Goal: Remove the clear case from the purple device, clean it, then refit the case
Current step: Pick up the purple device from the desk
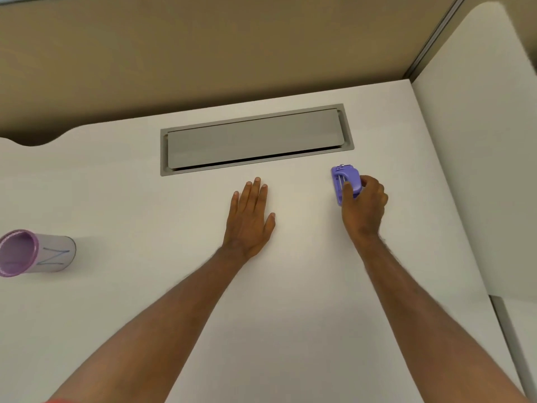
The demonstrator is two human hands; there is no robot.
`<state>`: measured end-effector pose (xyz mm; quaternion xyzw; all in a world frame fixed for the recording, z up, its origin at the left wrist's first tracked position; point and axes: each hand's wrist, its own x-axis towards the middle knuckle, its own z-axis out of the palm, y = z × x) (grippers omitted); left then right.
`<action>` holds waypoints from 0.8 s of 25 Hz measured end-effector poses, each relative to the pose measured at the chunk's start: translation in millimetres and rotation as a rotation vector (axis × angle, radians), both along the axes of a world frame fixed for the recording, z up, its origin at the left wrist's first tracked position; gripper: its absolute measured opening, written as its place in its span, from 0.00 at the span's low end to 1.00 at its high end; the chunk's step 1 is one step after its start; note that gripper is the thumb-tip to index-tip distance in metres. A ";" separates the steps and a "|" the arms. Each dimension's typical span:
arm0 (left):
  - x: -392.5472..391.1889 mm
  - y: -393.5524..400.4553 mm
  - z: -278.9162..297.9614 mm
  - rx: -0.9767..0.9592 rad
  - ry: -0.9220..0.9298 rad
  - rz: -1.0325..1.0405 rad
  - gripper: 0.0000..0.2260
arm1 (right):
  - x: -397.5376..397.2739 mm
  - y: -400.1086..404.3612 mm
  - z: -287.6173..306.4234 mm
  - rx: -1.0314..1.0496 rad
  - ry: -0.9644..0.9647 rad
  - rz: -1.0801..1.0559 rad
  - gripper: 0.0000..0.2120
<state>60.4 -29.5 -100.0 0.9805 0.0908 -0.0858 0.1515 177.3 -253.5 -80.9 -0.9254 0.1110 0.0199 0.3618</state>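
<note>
A small purple device (345, 178) rests on the white desk (290, 286), to the right of centre and just below the grey hatch. My right hand (363, 207) curls around its near end, thumb on its left side and fingers over the right. I cannot make out a clear case on it at this size. My left hand (250, 216) lies flat on the desk, palm down, fingers together, holding nothing, about a hand's width left of the device.
A grey cable hatch (255, 139) is set into the desk behind both hands. A white cup with a purple rim (35, 253) lies on its side at the far left edge. A tan partition (203, 53) closes the back; another desk panel (479, 141) borders the right.
</note>
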 end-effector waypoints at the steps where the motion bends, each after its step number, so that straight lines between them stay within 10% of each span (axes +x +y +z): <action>1: -0.3 -1.1 -2.9 0.000 0.012 -0.002 0.30 | 2.1 -0.3 -1.6 0.003 0.002 -0.014 0.15; 20: -6.1 0.0 73.6 -0.312 -0.040 0.099 0.28 | -42.4 53.8 80.8 0.362 -0.095 0.135 0.04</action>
